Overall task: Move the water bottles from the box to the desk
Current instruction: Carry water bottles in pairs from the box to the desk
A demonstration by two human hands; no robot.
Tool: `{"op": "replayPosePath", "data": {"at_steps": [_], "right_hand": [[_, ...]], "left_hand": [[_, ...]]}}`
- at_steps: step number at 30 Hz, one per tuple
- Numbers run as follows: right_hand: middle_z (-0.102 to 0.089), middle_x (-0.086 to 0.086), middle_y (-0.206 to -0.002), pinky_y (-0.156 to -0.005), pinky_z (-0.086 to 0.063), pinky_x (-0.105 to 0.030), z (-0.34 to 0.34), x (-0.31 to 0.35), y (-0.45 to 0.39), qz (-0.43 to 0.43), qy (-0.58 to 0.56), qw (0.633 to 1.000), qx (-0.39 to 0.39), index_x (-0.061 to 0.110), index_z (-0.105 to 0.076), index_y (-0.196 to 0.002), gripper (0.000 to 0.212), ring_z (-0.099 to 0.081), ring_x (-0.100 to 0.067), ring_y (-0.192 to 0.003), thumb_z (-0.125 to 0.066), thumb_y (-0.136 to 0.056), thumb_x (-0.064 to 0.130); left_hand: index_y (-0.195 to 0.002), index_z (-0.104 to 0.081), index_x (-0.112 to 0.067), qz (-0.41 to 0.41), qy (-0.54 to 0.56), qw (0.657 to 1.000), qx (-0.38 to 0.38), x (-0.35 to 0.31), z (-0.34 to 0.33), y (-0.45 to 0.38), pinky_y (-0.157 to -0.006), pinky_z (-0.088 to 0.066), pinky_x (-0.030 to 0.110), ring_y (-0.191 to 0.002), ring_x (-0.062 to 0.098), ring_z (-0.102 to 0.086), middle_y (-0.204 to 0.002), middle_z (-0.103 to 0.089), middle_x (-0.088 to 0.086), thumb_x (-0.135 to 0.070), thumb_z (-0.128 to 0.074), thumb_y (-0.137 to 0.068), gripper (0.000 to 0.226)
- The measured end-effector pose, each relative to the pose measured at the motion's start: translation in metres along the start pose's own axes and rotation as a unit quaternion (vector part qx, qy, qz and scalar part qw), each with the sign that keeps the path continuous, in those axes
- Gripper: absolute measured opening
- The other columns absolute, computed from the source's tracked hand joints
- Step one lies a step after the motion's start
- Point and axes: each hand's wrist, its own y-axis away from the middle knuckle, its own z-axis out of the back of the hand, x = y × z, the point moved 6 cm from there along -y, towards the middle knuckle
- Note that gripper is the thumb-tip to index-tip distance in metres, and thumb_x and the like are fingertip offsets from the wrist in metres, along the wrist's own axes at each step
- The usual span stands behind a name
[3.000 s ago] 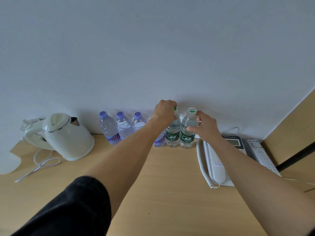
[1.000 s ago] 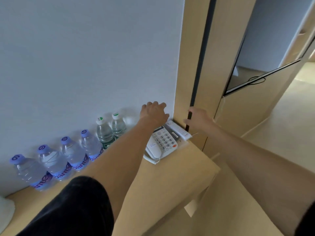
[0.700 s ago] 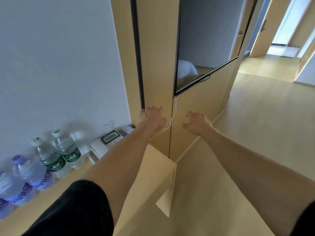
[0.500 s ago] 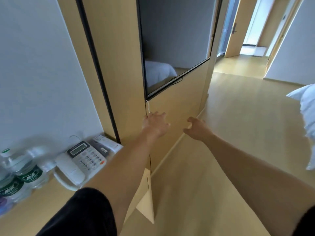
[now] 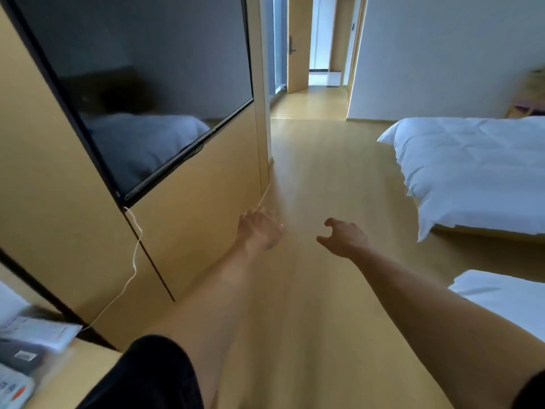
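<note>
Now, at the far left I see only the desk (image 5: 88, 370) corner with a blurred phone (image 5: 13, 388); no bottles or box are in view. My left hand (image 5: 261, 230) and right hand (image 5: 343, 236) hang empty over the floor (image 5: 324, 178), fingers loosely spread. Full bottles should be heavy, slick and squashy, so I'd grip each mid-body.

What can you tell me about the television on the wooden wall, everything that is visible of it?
The television is a flat dark screen in a thin black frame, mounted flush on the light wooden wall panel. It is switched off; its glossy surface reflects a white bed. Its top and left edges are out of frame. A thin white cable hangs from its lower corner down towards the desk. Neither hand touches it.
</note>
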Motion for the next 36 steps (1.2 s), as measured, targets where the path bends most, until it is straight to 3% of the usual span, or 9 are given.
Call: {"op": "replayPosePath", "data": {"at_steps": [19,27,36], "right_hand": [[-0.052,-0.006,-0.148,-0.109,-0.043,-0.041,0.014,-0.012,0.076,-0.061,-0.003,0.998,-0.034,0.024,-0.041,-0.151,0.06,-0.048,-0.026,-0.135,-0.054,-0.099,0.051],[-0.05,-0.005,-0.15,-0.11,-0.042,-0.042,0.013,-0.096,0.153,-0.176,-0.013,0.984,-0.04,0.026,-0.039,-0.152,0.06,-0.047,-0.026,-0.136,-0.05,-0.1,0.053],[-0.05,-0.005,-0.15,-0.109,-0.042,-0.041,0.042,-0.227,0.275,-0.295,-0.04,0.95,-0.089,0.026,-0.037,-0.152,0.06,-0.047,-0.026,-0.136,-0.051,-0.099,0.052]], "left_hand": [[-0.148,-0.04,-0.026,-0.091,-0.05,0.994,0.024,-0.025,0.008,0.026,-0.108,-0.036,0.041,-0.135,0.032,-0.044,-0.148,-0.045,0.009,-0.045,-0.037,-0.104,0.048],[-0.146,-0.041,-0.026,-0.203,-0.055,0.976,0.059,-0.123,-0.017,0.064,-0.107,-0.037,0.041,-0.134,0.033,-0.045,-0.147,-0.046,0.009,-0.047,-0.037,-0.103,0.048],[-0.148,-0.04,-0.027,-0.334,-0.074,0.939,0.044,-0.285,-0.013,0.147,-0.108,-0.036,0.043,-0.135,0.033,-0.044,-0.149,-0.045,0.009,-0.046,-0.037,-0.104,0.048]]}}
